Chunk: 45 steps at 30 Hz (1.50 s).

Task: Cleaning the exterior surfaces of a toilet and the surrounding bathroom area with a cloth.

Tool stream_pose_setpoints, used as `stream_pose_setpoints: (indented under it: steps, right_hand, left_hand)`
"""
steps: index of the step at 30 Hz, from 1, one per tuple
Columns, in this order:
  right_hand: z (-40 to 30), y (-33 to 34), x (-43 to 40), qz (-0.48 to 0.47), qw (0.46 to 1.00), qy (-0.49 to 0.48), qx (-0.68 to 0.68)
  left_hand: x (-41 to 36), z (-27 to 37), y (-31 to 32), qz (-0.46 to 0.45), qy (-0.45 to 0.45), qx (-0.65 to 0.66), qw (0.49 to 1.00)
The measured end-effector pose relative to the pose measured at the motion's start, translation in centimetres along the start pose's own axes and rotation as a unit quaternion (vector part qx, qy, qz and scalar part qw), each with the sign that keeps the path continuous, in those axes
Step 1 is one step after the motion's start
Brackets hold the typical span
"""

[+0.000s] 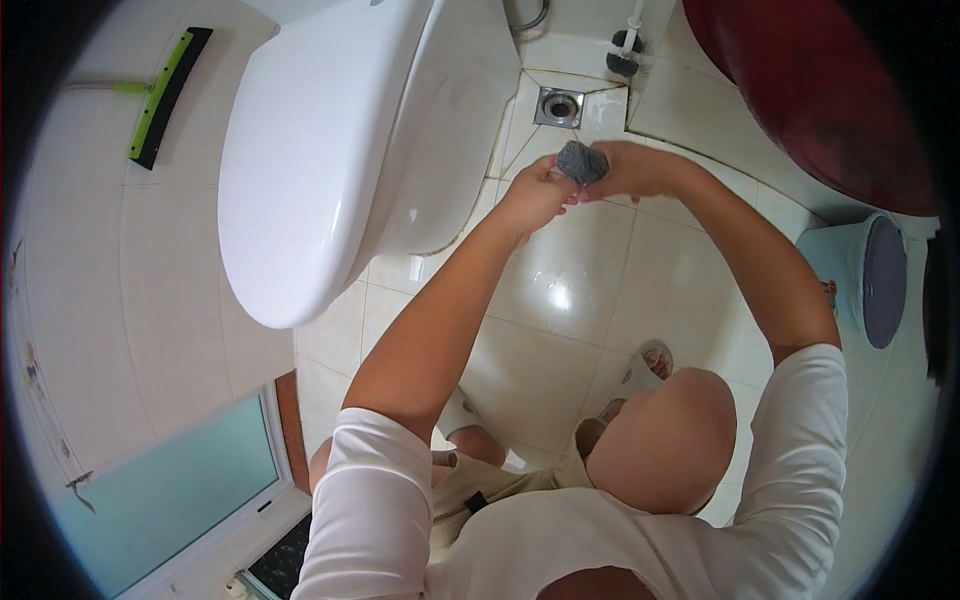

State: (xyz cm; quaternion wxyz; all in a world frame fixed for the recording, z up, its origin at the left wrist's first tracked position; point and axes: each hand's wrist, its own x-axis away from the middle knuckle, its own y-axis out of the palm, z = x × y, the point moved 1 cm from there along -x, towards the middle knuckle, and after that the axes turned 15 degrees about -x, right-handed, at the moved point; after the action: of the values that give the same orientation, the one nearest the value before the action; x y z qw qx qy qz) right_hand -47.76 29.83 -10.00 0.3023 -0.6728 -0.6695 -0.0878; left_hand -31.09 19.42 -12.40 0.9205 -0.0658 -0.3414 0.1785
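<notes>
A small, rough grey scrubber or wadded cloth (582,162) is between my two hands, above the tiled floor (551,277). My left hand (536,193) meets it from the left, with the thumb against its side. From the right, my right hand (637,169) grips it, most of its fingers hidden below. The fingertips of both hands come close together just under the grey thing. Just beyond the hands, a square metal floor drain (559,108) is set in the tiles.
To the left stands a white toilet (315,150) with its lid down. A green and black squeegee (171,97) is by the wall. At the upper right are a white-handled brush (623,60) and a dark red basin (832,97). A light blue bucket (847,262) stands at right.
</notes>
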Motion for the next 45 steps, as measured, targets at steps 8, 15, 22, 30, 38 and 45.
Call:
stream_pose_setpoints:
  steps: [8,15,22,30,38,45]
  right_hand:
    - [-0.7,2.7,2.2,-0.097,0.961,0.055,-0.254]
    - [-3.6,2.9,2.7,-0.137,0.962,0.038,-0.235]
    - [-4.4,2.3,3.2,-0.085,0.971,0.067,-0.215]
    - [-5.4,0.7,2.8,-0.028,0.943,-0.013,-0.332]
    - [-6.6,-0.6,2.3,0.059,0.930,-0.021,-0.362]
    - [-7.2,2.2,3.4,0.033,0.944,-0.056,-0.322]
  left_hand:
    - [4.1,0.5,-1.1,-0.011,0.041,0.104,0.994]
    - [4.7,0.2,-3.3,-0.009,0.098,0.096,0.991]
    - [4.5,-0.3,-3.7,0.052,0.084,0.164,0.981]
    - [4.5,-0.3,-5.4,0.052,0.049,0.088,0.994]
    - [5.0,-1.6,-5.6,0.279,0.078,-0.087,0.953]
    - [5.5,0.7,-3.4,0.066,0.074,0.128,0.987]
